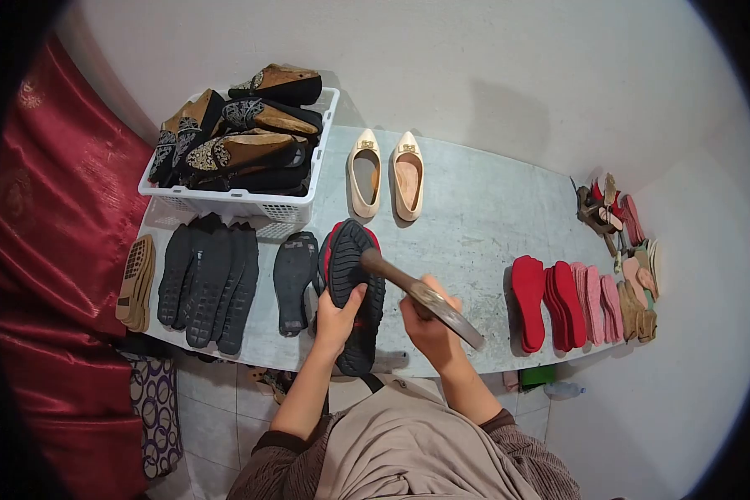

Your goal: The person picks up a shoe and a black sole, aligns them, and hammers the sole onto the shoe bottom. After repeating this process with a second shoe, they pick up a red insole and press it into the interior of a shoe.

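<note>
Basket (243, 202), worktop's (483, 208) far-left corner: embroidered shoes (233, 150), heaped. My left hand (335, 321) grips a black sole (350, 250); right hand (429, 327) clenches a hammer (402, 281).

Table (475, 208) bare between cream shoes (408, 175) and red insoles (529, 300); basket (242, 200) crowds left.

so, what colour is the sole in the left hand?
Black sole, with red showing along its upper-left edge; head view.
</note>
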`<state>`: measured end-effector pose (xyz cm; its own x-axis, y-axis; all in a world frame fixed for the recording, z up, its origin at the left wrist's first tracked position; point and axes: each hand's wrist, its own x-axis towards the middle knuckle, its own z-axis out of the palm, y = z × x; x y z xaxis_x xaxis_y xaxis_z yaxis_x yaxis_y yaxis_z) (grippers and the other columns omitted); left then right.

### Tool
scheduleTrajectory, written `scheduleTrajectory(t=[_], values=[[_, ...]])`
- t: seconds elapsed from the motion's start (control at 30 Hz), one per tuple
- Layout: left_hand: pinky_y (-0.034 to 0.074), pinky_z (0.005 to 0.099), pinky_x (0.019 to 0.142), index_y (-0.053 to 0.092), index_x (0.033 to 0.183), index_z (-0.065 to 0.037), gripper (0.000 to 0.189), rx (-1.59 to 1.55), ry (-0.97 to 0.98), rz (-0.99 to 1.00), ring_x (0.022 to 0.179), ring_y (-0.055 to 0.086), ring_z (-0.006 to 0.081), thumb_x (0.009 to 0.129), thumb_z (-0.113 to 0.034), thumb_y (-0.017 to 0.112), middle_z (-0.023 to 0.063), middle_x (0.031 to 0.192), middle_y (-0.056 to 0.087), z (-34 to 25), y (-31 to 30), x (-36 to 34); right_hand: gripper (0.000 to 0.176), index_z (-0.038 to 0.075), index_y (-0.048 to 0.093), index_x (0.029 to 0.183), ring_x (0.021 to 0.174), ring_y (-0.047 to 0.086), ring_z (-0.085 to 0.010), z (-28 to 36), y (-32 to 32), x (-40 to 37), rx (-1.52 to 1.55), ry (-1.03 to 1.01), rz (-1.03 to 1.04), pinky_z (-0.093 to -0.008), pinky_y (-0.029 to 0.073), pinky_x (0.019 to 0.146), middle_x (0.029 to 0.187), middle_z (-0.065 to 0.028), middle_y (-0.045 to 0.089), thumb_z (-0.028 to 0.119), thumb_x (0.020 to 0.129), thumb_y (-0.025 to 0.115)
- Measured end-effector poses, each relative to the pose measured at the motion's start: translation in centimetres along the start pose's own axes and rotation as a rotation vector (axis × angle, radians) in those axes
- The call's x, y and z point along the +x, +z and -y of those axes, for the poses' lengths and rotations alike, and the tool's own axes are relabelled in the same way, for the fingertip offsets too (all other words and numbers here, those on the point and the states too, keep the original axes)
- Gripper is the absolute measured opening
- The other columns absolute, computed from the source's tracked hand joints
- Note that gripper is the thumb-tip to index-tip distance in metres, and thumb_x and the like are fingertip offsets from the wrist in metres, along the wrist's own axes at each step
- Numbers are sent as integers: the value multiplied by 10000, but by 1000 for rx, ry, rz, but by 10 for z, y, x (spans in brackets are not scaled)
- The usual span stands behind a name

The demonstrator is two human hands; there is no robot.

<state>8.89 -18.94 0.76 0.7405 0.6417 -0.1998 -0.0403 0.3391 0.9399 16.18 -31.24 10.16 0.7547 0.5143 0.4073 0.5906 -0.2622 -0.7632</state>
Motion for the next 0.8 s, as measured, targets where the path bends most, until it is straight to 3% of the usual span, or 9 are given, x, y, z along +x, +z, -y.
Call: scheduleTrajectory(t=[0.1, 0.2, 0.3, 0.37, 0.5, 0.57, 0.63, 0.7, 0.8], values=[[447, 266, 781, 561, 1043, 19, 289, 15, 41, 21, 876, 573, 134, 820, -146, 645, 72, 975, 624, 1, 3, 3, 139, 40, 474, 682, 384, 366, -191, -8, -5, -1, -57, -10, 56, -275, 336, 406, 473, -96, 381, 4, 716, 604], [445, 265, 785, 560, 1048, 23, 282, 80, 33, 0, 879, 573, 133, 824, -131, 634, 72, 973, 625, 0, 5, 2, 151, 37, 471, 701, 403, 446, -270, -3, -14, -12, 106, 12, -139, -291, 360, 415, 514, -132, 445, -17, 712, 611], [444, 266, 787, 559, 1055, 25, 297, 61, 14, 34, 879, 573, 135, 820, -139, 639, 78, 972, 627, -3, 7, 1, 157, 35, 467, 696, 408, 466, -244, -5, -6, -4, -131, -164, -134, -288, 374, 421, 528, -127, 456, -27, 716, 610], [444, 267, 788, 559, 1059, 25, 314, 32, 27, 68, 879, 574, 138, 816, -153, 648, 82, 971, 628, 0, 10, 0, 156, 38, 465, 693, 413, 472, -221, -9, -5, -1, -74, -114, 5, -283, 383, 427, 519, -120, 444, -27, 717, 604], [449, 271, 776, 566, 1044, 27, 328, 103, 72, -19, 862, 579, 137, 811, -183, 659, 81, 960, 632, -1, 12, -1, 165, 22, 463, 675, 457, 387, -61, -20, 11, -8, 175, -104, -260, -249, 320, 409, 501, -44, 398, -10, 798, 569], [451, 272, 772, 568, 1039, 29, 330, 154, 21, -37, 855, 580, 136, 811, -190, 660, 79, 953, 633, -10, 13, -4, 142, 11, 485, 699, 456, 379, -52, -1, 8, 7, 37, -147, -137, -224, 315, 414, 510, -10, 423, -9, 802, 580], [453, 273, 765, 574, 1028, 27, 324, 62, -105, -11, 842, 582, 133, 815, -202, 656, 73, 940, 634, -18, 17, -8, 127, 5, 492, 719, 462, 391, -46, -7, 14, 19, -4, -176, -86, -219, 316, 415, 511, -8, 428, -3, 806, 584], [453, 272, 756, 574, 1027, 25, 326, 66, -25, -4, 830, 580, 131, 813, -207, 658, 70, 928, 634, -7, 13, -7, 113, -2, 499, 739, 467, 404, -40, -4, 16, 25, -41, -231, -30, -214, 317, 415, 511, -7, 434, 2, 811, 587], [451, 269, 744, 572, 1031, 20, 329, 54, 19, -22, 816, 575, 126, 817, -215, 654, 64, 920, 630, 0, 8, -6, 107, 17, 529, 789, 418, 451, -148, 1, 16, 7, 200, -148, -161, -259, 358, 423, 512, -102, 455, 61, 803, 625]])
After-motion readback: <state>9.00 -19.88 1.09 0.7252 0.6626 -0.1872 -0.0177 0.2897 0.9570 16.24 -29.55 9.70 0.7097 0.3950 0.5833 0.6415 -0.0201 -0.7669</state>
